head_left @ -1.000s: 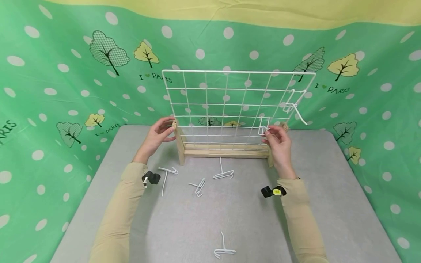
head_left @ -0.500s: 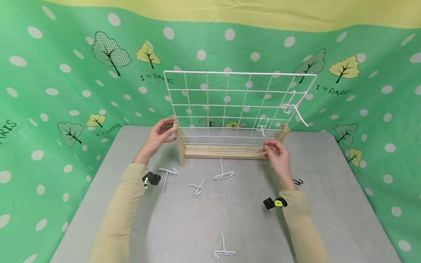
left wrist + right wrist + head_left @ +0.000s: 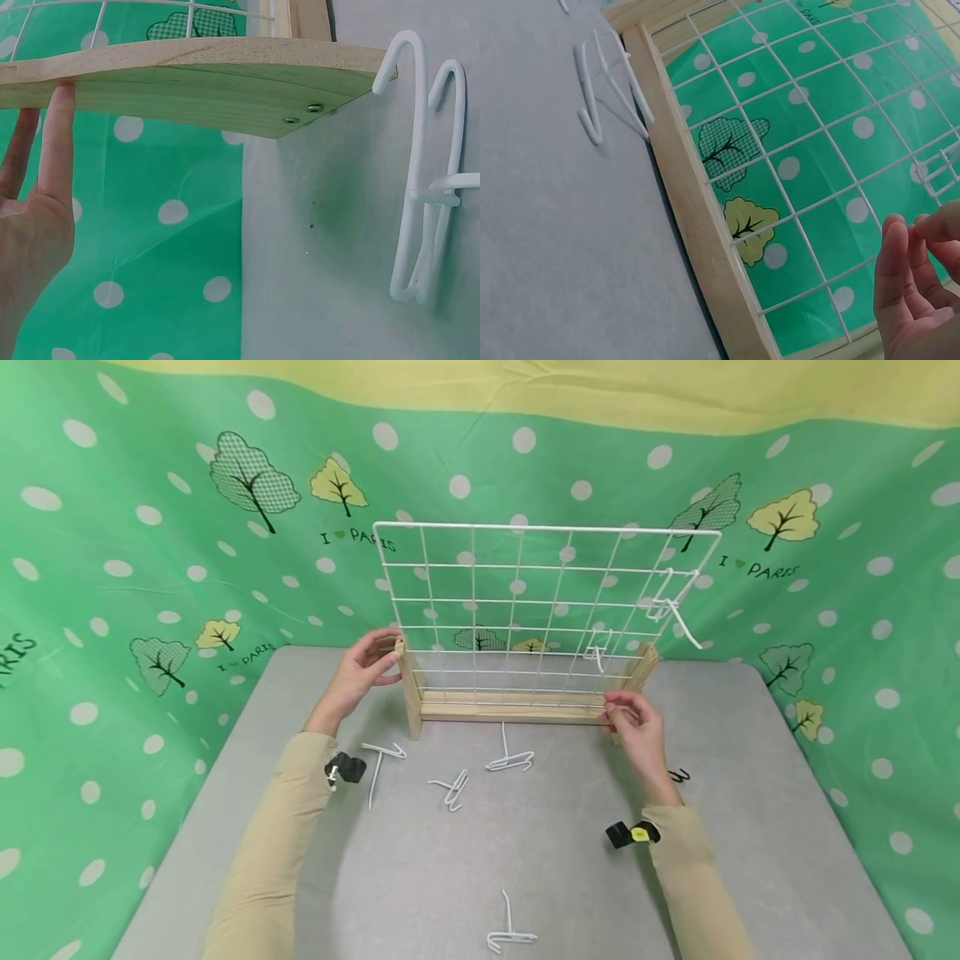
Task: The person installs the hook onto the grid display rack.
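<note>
A white wire grid [image 3: 495, 566] stands upright in a wooden stand [image 3: 517, 716]. My left hand [image 3: 356, 677] holds the stand's left upright, thumb at its front edge. In the left wrist view, two fingertips touch the upright's outer face [image 3: 202, 94]. My right hand [image 3: 637, 731] is in front of the grid's lower right part, fingers loosely bent with nothing visible between them. Two white wire hooks hang on the grid: an upper hook [image 3: 684, 627] at the right edge and a lower hook [image 3: 597, 656] just above my right hand.
Several loose white hooks lie on the grey table [image 3: 555, 860]: a left hook [image 3: 377, 777], a middle hook [image 3: 455, 789], a hook [image 3: 510, 762] near the stand and a front hook [image 3: 510, 936]. A small black thing [image 3: 678, 775] shows beside my right wrist. Green cloth [image 3: 112, 718] surrounds the table.
My right hand has let go of the lower hook and moved down and slightly right. That hook stays hanging on the grid. My left hand has kept its place on the stand.
</note>
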{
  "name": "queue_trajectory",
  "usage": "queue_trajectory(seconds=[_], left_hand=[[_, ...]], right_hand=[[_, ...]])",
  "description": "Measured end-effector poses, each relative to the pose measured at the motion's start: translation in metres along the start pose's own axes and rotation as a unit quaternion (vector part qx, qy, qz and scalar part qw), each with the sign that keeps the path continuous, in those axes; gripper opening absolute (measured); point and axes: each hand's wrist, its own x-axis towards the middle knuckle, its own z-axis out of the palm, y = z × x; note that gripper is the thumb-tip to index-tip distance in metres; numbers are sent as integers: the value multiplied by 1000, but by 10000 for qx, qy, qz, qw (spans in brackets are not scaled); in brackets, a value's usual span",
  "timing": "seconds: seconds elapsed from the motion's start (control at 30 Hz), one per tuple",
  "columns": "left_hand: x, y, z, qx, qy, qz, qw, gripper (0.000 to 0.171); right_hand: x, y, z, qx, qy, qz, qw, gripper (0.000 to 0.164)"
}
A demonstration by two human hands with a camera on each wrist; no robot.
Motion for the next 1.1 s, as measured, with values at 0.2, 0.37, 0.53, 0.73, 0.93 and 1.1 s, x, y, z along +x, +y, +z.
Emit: queue_trajectory(seconds=[0.2,0.37,0.53,0.73,0.93,1.1], left_hand=[[0,-1,0,-16,-5,-2,10000,37],[1,-1,-1,12,-16,25,10000,38],[1,-1,-1,30,-32,47,10000,38],[1,-1,-1,-22,-27,62,10000,38],[1,-1,0,-24,-30,72,10000,39],[1,0,-1,-14,6,51,10000,40]], right_hand=[[-4,4,-6,-296,-41,182,9994,19],[-7,8,-12,-276,-47,206,9994,19],[-12,12,-18,-303,43,246,9992,16],[-19,16,-25,-466,124,380,9981,16],[-24,21,-31,-566,95,415,9975,18],[-30,25,-37,-725,210,488,9960,18]])
